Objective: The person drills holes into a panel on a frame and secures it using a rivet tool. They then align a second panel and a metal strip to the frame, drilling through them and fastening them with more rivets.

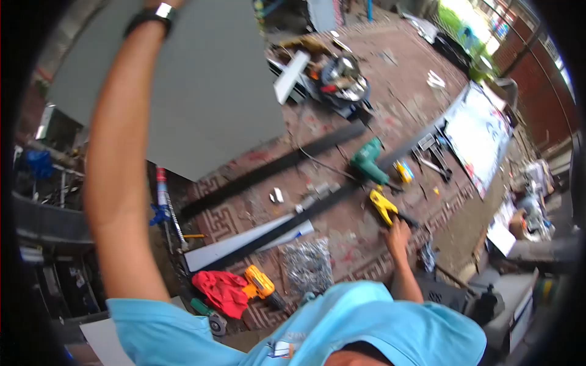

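My right hand [398,235] is closed around the dark handle end of a yellow hand tool [383,207], low over the worn red patterned table. Just beyond it lies a green power tool [368,161] with a cord, beside a small yellow-and-blue item [403,171]. My left arm reaches up across a large grey panel [210,91]. A dark wristband with a shiny face [163,12] shows at its wrist, and the left hand itself is cut off by the top edge.
Two long dark metal bars [274,168] and a white strip [210,253] lie across the table. Near me are a yellow drill [259,283], a red cloth [221,291] and a clear bag of small parts [307,265]. A cluttered bowl [345,79] stands farther back.
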Tool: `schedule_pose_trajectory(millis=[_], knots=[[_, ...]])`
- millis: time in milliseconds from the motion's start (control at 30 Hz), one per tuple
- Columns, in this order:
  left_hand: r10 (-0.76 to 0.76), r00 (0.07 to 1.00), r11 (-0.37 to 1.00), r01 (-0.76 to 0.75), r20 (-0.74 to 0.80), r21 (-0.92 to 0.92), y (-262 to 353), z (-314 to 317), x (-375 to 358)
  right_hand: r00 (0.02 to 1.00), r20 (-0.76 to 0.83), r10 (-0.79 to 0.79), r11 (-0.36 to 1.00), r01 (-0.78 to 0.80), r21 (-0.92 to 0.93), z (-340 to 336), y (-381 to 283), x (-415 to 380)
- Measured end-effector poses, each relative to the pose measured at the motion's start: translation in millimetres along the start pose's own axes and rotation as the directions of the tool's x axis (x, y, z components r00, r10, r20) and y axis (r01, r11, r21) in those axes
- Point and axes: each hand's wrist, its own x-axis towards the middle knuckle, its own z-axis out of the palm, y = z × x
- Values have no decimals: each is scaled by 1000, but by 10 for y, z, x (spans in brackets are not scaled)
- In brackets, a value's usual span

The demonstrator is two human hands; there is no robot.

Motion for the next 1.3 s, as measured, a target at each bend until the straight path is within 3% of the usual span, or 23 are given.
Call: schedule_pose_trajectory(millis=[33, 67, 100, 133, 167, 200, 233, 267, 300, 333, 433, 533, 633, 667, 700, 733, 800, 833, 933, 967, 1100, 1200, 1300], knots=[[1, 1000, 1000, -1, -22, 9, -39, 68, 9, 998, -50, 37, 990, -30, 135, 49, 55, -99], [42, 999, 997, -40, 30, -59, -24, -58, 12, 999, 31, 8, 990, -13, 137, -70, 23, -121], [79, 994, 990, -70, 74, -123, -4, -167, 8, 983, -6, -182, 963, 180, 199, 253, 295, -111], [112, 980, 994, -112, -166, 12, -105, 180, 27, 955, -189, -229, 884, 285, 371, 751, 554, -140], [112, 990, 994, -113, -81, -8, -120, 137, 79, 987, 109, -117, 875, 50, 482, -2, 3, -15], [130, 989, 991, -131, -68, -10, -145, 117, 107, 984, 5, -175, 840, 147, 522, 90, 15, 29], [179, 953, 977, -201, -244, -67, -174, 103, 45, 940, 338, -43, 853, -142, 503, 18, -22, 158], [165, 972, 976, -186, -168, -116, -174, 86, 75, 900, 430, 72, 863, -272, 425, 34, -31, 257], [133, 969, 978, -162, -206, -130, -161, 99, 38, 859, 506, -79, 869, -189, 456, 39, 138, 411], [132, 959, 980, -163, -249, -109, -146, 128, 16, 813, 557, -171, 736, -271, 621, -589, -89, 395], [114, 946, 983, -153, -303, -105, -168, 238, 70, 713, 618, -332, 550, -385, 741, -1725, -552, 226], [144, 936, 977, -186, -323, -104, -198, 257, 21, 763, 455, -458, 320, -336, 886, -2398, -953, 302], [165, 935, 967, -216, -313, -133, -193, 271, 39, 869, -60, -490, -119, 2, 993, -2674, -1457, 679], [182, 930, 960, -239, -320, -149, -206, 246, 30, 879, -250, -405, -83, 237, 968, -2725, -1679, 877], [180, 942, 961, -230, -284, -154, -207, 224, 26, 950, -133, -282, -102, 108, 989, -2922, -1935, 980], [198, 934, 954, -252, -297, -159, -226, 235, 36, 940, -178, -292, -80, 161, 984, -3077, -2175, 1198], [174, 967, 968, -203, -187, -150, -188, 115, 1, 912, -268, -310, -6, 280, 960, -3491, -2701, 1502], [190, 963, 961, -222, -192, -165, -162, 93, -2, 862, -408, -299, 117, 458, 881, -3507, -2909, 1764], [146, 978, 969, -171, -148, -178, -165, 79, -19, 763, -582, -280, 158, 635, 756, -3552, -3510, 2252], [144, 979, 970, -169, -146, -177, -168, 96, -28, 824, -496, -275, 181, 551, 815, -3607, -3616, 2264], [134, 979, 966, -163, -151, -199, -170, 129, -18, 824, -508, -251, 155, 552, 819, -3598, -3847, 2337], [160, 952, 971, -199, -263, -130, -180, 192, 2, 799, -549, -246, 60, 578, 814, -3579, -3968, 2397], [164, 947, 971, -204, -277, -122, -188, 179, -7, 810, -526, -258, 142, 571, 809, -3650, -4001, 2356]])
